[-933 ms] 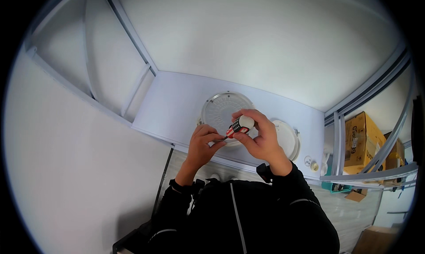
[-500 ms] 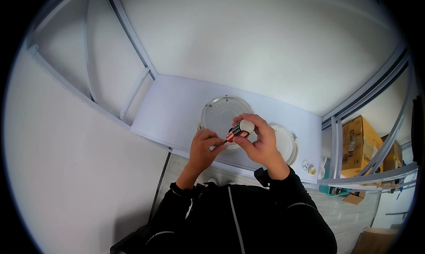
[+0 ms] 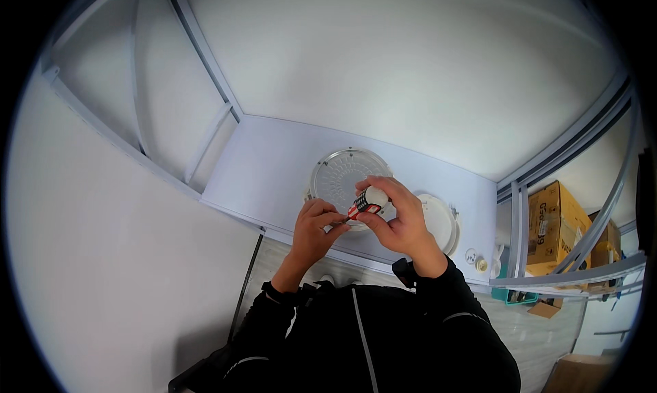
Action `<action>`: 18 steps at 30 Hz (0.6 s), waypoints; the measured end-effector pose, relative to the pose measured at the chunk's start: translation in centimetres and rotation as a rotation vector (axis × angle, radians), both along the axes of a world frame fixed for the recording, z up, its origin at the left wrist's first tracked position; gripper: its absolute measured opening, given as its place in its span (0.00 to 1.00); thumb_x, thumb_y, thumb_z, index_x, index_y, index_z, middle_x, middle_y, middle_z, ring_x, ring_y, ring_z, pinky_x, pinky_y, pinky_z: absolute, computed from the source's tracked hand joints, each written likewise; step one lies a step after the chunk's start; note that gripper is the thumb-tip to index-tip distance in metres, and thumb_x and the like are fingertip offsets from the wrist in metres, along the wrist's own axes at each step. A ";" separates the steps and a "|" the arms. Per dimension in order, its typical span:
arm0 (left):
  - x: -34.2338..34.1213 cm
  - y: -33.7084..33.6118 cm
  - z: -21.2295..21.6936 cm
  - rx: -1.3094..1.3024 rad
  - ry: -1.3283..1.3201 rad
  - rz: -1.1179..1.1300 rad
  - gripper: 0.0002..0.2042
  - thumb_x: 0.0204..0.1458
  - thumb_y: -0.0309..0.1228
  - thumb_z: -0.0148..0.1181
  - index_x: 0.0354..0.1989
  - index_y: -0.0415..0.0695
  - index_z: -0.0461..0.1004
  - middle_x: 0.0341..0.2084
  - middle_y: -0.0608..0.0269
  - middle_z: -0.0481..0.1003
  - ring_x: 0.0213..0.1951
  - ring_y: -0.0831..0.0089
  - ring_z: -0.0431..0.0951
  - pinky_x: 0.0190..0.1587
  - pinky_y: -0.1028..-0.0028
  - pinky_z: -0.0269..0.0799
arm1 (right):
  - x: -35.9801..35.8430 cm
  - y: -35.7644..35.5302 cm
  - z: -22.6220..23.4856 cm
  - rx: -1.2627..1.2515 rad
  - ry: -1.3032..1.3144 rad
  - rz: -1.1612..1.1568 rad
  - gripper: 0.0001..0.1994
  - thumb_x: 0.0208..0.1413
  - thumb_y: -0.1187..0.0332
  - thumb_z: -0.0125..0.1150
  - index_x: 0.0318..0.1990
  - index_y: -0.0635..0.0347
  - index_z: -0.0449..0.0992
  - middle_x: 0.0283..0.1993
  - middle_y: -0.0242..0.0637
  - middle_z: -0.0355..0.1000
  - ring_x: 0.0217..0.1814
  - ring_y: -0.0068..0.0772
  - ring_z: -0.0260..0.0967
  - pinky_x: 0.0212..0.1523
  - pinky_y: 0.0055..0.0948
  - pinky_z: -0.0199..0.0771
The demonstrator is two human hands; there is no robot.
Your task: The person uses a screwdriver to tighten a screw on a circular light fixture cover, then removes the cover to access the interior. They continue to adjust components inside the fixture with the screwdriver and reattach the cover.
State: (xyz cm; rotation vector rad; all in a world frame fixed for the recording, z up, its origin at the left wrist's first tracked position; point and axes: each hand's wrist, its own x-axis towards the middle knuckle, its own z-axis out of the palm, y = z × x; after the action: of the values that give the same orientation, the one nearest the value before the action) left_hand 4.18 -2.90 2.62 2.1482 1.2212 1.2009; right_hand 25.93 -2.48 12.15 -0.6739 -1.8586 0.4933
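My right hand [image 3: 400, 218] is wrapped round a screwdriver [image 3: 367, 201] with a thick red and black handle and a pale rounded end. Its thin dark shaft points down and left toward my left hand [image 3: 317, 227]. The fingers of that hand are pinched together at the shaft's tip; anything small between them is too small to make out. Just beyond both hands a round, clear-faced disc [image 3: 345, 174] with a silvery rim and small dark spots lies on the pale table [image 3: 263, 157]. My right hand hides part of its right side.
Right of my hand lie white round discs [image 3: 438, 222], partly overlapping. Two small round pieces [image 3: 482, 264] sit near the table's right front corner. Grey metal frame bars [image 3: 205, 57] rise at both sides. Cardboard boxes [image 3: 551, 229] and a teal crate [image 3: 513, 296] stand beyond the right end.
My right hand and the screwdriver have shifted very slightly to the left. My left hand keeps its pinch in nearly the same place.
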 end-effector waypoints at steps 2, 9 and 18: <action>0.0 0.0 0.0 -0.005 0.003 0.002 0.10 0.42 0.29 0.80 0.34 0.46 0.87 0.35 0.66 0.78 0.44 0.61 0.76 0.47 0.63 0.73 | 0.0 0.0 0.1 -0.014 -0.009 0.007 0.31 0.55 0.76 0.74 0.67 0.61 0.70 0.56 0.46 0.81 0.51 0.42 0.82 0.52 0.35 0.82; -0.2 0.1 -0.2 0.018 0.015 -0.008 0.10 0.43 0.29 0.79 0.34 0.45 0.86 0.35 0.66 0.78 0.44 0.61 0.76 0.47 0.63 0.73 | 0.1 -0.3 0.7 -0.085 -0.012 0.050 0.31 0.56 0.78 0.69 0.68 0.61 0.69 0.57 0.46 0.80 0.53 0.43 0.82 0.54 0.36 0.81; 0.0 0.0 -0.1 0.029 0.006 0.001 0.09 0.43 0.29 0.79 0.33 0.45 0.86 0.35 0.66 0.78 0.43 0.62 0.76 0.46 0.63 0.74 | -0.4 -0.2 0.8 0.022 -0.014 -0.001 0.31 0.49 0.69 0.82 0.61 0.61 0.76 0.51 0.44 0.81 0.49 0.49 0.81 0.48 0.38 0.82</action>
State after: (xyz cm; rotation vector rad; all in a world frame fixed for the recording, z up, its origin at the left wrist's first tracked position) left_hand 4.16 -2.92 2.52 2.1739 1.2140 1.2211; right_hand 25.53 -2.66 12.98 -0.6652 -1.8738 0.4682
